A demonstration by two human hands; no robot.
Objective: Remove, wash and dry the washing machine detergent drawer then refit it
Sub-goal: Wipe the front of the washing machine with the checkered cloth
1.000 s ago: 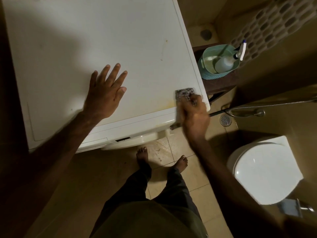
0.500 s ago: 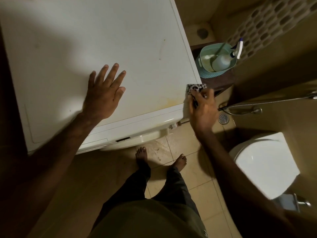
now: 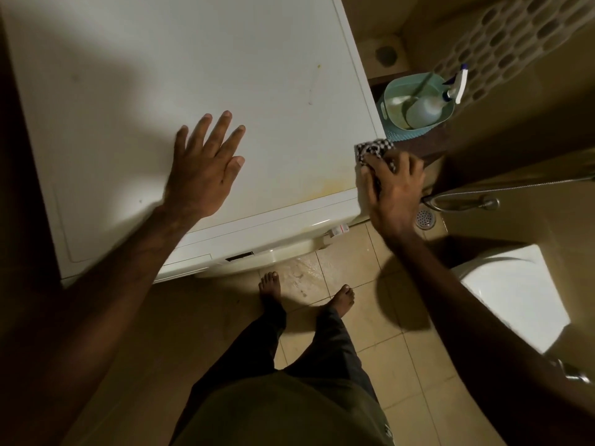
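Left hand (image 3: 206,169): palm down, fingers straight and slightly spread, thumb out to the right — lying flat, holding nothing. Left forearm runs in from the lower left, extended. Right hand (image 3: 391,185): back of hand up, fingers curled, grip closed on a cloth (image 3: 375,149) bunched under the fingertips. Right arm reaches in from the lower right, nearly straight. Bare feet — apart, toes forward.

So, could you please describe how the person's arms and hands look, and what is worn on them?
Both forearms are bare: no sleeves, gloves, watch or bands show. No rings show on the left hand or the right hand. The upper arms run out of view, so any short sleeves cannot be told.
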